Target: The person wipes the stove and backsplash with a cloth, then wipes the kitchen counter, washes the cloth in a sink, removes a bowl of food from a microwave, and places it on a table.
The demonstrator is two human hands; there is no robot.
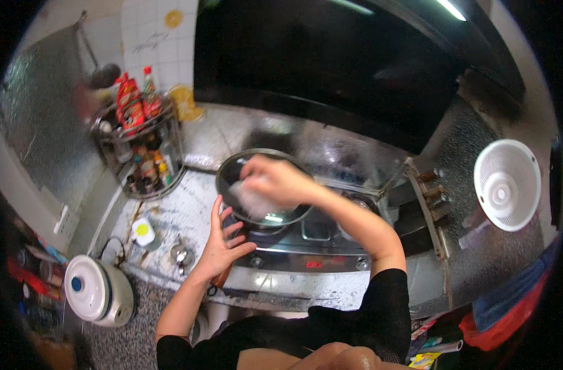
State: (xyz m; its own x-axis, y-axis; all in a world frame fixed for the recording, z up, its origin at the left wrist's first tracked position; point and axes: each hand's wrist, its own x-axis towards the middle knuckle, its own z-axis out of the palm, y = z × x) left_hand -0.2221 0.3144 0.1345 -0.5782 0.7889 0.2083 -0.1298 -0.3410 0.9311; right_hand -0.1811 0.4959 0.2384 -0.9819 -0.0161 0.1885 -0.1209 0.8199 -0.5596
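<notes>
A dark round pan (301, 165) sits on the gas stove (337, 239). Inside it, my right hand (275, 180) is closed over a white, crumpled wad (253, 202), blurred by motion; whether it is paper or cloth I cannot tell. My left hand (223, 242) hovers at the pan's near-left rim with its fingers spread and nothing in them. Below my left wrist, part of a brown handle (219, 279) shows. My left hand hides much of it.
To the left stand a white rice cooker (87, 290), a small metal pot (181, 256) and a white container (143, 232). A corner rack (139, 131) holds bottles and sauces. Right of the stove are a knife rack (426, 209) and a white colander (507, 185). A dark range hood (331, 68) overhangs the stove.
</notes>
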